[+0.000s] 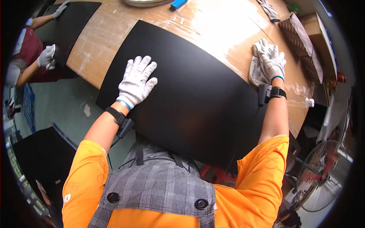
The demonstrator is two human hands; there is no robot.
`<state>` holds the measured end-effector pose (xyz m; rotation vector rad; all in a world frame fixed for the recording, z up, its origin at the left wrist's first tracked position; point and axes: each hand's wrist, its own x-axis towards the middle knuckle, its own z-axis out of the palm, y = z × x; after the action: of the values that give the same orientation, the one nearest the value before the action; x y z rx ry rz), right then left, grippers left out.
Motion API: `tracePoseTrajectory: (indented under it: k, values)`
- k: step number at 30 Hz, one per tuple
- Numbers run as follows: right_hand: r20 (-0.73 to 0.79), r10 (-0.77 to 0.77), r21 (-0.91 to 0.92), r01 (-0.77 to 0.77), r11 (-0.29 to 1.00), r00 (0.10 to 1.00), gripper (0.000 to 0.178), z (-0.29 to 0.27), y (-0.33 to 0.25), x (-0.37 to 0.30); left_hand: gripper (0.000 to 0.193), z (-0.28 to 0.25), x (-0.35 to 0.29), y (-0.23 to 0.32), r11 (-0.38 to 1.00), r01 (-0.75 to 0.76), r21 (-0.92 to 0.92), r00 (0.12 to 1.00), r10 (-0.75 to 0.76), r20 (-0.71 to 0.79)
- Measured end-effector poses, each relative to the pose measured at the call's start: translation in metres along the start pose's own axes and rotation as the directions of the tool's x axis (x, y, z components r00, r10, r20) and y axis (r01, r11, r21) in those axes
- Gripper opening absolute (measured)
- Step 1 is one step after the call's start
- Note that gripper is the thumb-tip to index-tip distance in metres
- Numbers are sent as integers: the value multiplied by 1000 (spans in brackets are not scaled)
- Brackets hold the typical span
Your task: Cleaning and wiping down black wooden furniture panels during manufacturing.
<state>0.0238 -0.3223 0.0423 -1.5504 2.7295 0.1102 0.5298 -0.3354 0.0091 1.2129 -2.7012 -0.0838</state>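
Observation:
A large black panel (190, 91) with a smooth matte face lies at a slant on the table, its near edge reaching my waist. My left hand (136, 81), in a white knit glove, rests flat on the panel's left part with its fingers spread. Beyond the panel's far right edge, my gloved right hand (274, 62) presses on a greyish-white cloth (258, 74), its fingers bent over it. The cloth lies on the table beside the panel; the underside of that hand is hidden.
The brown table (102, 41) carries a blue block (178, 4), a glove (269, 10) and a clear bottle with a white cap (310, 102). Cardboard (323, 45) stands at right, above a fan (319, 178). At far left, a co-worker's gloved hands (46, 57) are at another black panel (76, 22).

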Motion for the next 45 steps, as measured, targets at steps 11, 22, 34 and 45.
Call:
tracePoseTrajectory:
  k: [11, 22, 34, 45]
  values:
    - [204, -54, 951, -211, -227, 977, 33, -27, 70, 4, 47, 7, 12, -1, 1000, 22, 4, 999, -22, -42]
    - [-615, -30, 221, 209, 953, 788, 37, -183, 89, -257, 48, 13, 6, -1, 999, 0, 40, 997, 3, -82]
    - [319, -50, 43, 39, 998, 947, 44, -64, 35, -407, 51, 15, 7, -5, 999, 13, 40, 1000, -12, -26]
    - [292, -317, 805, -53, 591, 903, 38, 17, -212, -413, 53, 9, 3, 9, 985, 171, -6, 985, -171, 5]
